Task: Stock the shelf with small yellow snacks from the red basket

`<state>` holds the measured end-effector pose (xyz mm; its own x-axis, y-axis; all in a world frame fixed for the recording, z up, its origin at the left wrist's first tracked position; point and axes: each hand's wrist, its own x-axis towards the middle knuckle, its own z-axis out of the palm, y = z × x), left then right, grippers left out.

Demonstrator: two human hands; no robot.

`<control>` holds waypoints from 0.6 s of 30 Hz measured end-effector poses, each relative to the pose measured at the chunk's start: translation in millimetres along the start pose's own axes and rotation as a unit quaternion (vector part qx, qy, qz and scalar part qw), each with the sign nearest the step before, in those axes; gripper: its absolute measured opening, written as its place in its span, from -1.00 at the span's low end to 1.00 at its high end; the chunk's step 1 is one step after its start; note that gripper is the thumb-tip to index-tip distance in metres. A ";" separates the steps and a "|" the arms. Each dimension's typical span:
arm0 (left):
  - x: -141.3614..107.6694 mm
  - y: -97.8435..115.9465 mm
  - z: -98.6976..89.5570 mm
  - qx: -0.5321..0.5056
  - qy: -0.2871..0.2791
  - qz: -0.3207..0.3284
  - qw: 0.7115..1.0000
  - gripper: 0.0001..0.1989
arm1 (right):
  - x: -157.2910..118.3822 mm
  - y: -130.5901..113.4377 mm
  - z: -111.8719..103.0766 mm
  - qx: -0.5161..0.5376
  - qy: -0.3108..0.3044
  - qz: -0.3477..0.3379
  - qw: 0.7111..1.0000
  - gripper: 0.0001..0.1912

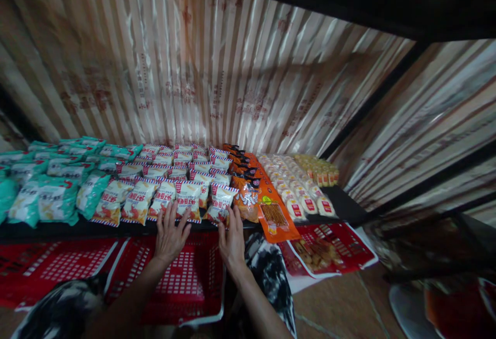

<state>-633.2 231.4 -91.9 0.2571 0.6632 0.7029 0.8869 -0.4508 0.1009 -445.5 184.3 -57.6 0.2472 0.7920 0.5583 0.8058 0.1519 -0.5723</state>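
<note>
Rows of small white snack bags (188,198) with striped edges and red print stand along a dark shelf (132,229). My left hand (171,233) is open, its fingers spread and laid against the lower front of the front-row bags. Beside it, my right hand (232,241) is open too, thumb and fingers apart. Its fingertips touch the lower right of the last white bag (220,202) in the front row, which leans slightly. Neither hand has a bag wrapped in its fingers. Teal snack bags (58,199) fill the shelf's left part.
Right of the white bags are orange-and-black bags (246,197), a flat orange packet (276,217) overhanging the edge, round packaged snacks (309,204) and yellowish packs (320,171). Red baskets (186,277) sit below. A striped plastic sheet (201,86) hangs behind, with a dark frame post (374,104) right.
</note>
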 end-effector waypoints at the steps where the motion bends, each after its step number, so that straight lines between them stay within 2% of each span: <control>1: -0.3 -0.2 0.2 0.002 -0.001 0.005 1.000 -0.52 | -1.5 1.8 2.4 0.003 -0.010 0.007 1.000 -0.49; 7: 0.6 0.3 0.1 -0.003 -0.007 0.001 1.000 -0.51 | 3.7 -2.5 17.3 0.022 -0.020 0.002 1.000 -0.51; 12: -1.2 -0.2 4.4 -0.009 -0.009 -0.014 1.000 -0.50 | 13.5 0.0 16.7 0.031 -0.022 -0.031 0.999 -0.56; 18: -2.9 4.0 6.0 -0.011 -0.008 -0.021 1.000 -0.51 | 19.2 7.8 13.5 0.039 -0.042 -0.061 0.996 -0.52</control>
<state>-628.1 231.2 -97.8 0.2259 0.6913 0.6863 0.8887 -0.4347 0.1454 -441.7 208.6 -59.5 0.1013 0.8111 0.5760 0.7821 0.2928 -0.5500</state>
